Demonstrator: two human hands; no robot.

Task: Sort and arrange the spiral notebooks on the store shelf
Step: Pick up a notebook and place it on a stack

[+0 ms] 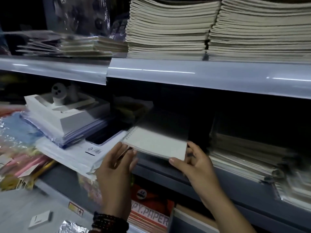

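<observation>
Spiral notebook at the shelf lip, gripped at both ends

Left hand pinches the spiral-side corner; the notebook's long axis runs across between the hands, parallel to the lip. Right hand clamps the opposite corner, equally near.

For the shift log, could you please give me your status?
Left hand, right hand: both hold spiral notebook by near corners. Notebook at middle shelf's front edge. Phone just left, notebook stack right.
</observation>
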